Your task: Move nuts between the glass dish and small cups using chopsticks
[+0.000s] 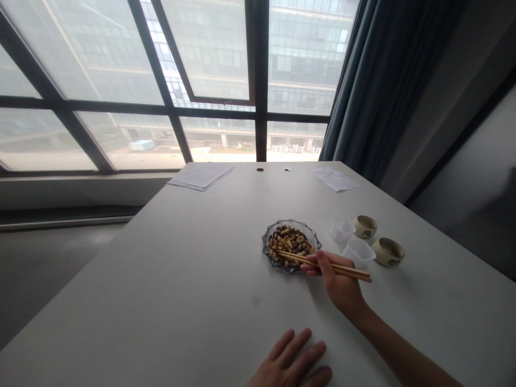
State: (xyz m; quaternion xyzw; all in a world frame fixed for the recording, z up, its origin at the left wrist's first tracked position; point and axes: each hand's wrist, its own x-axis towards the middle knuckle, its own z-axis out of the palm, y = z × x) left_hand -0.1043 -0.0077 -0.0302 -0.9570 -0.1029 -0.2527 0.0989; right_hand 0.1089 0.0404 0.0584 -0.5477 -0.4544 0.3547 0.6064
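2 wooden chopsticks [350, 270], pinched in the right hand's fingers [320, 259], hang over light, slippery-looking nuts [290, 244], best taken singly, in a glass dish [310, 231]; the left hand's fingers [296, 346] lie spread, empty.

My chopsticks [346, 270] are pale honey wood, held over a smoky blue-grey glass dish [265, 240] with a ridged, cut pattern, heaped with tan and dark brown nuts [291, 244]. At right, cream cups [365, 226] bear dark markings on a white table [161, 279]; a slate-blue curtain [374, 80] hangs upper right.
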